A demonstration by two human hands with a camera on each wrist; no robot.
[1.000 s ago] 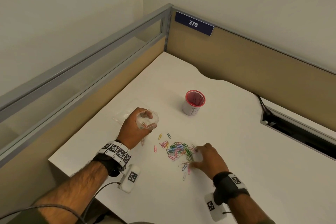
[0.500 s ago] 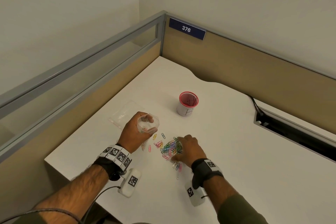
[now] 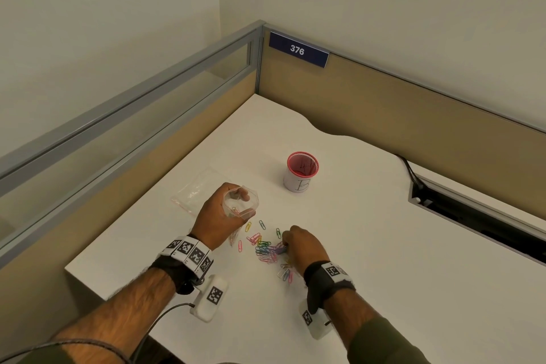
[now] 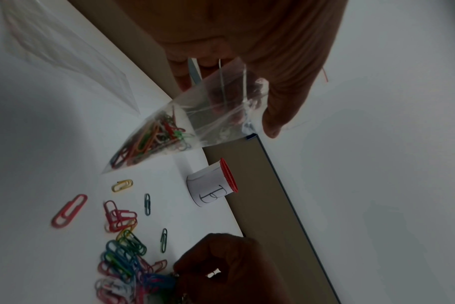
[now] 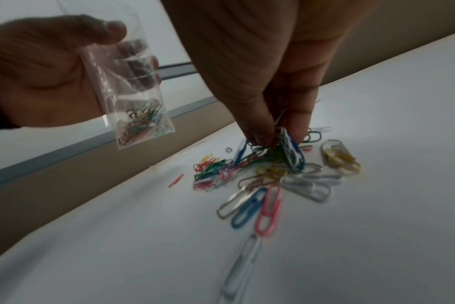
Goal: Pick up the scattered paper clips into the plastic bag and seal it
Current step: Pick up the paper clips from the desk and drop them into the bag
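Observation:
My left hand (image 3: 220, 216) holds a small clear plastic bag (image 3: 240, 202) upright above the desk, its mouth held wide by the fingers. Several coloured clips lie in the bag's bottom corner (image 4: 148, 139), also seen in the right wrist view as the hanging bag (image 5: 137, 115). A pile of coloured paper clips (image 3: 267, 250) is scattered on the white desk between my hands. My right hand (image 3: 298, 245) reaches down into the pile and its fingertips (image 5: 260, 135) pinch a bunch of clips (image 5: 286, 150) lifted partly off the desk.
A white cup with a red rim (image 3: 302, 172) marked with a letter stands behind the pile. A second clear bag (image 3: 201, 189) lies flat on the desk behind my left hand. Partition walls (image 3: 413, 103) close the desk's back and left; a cable slot (image 3: 478, 216) opens at right.
My right hand slid left from the pile's right edge onto its middle and closed its fingers on a bunch of clips. The left hand kept holding the bag in place.

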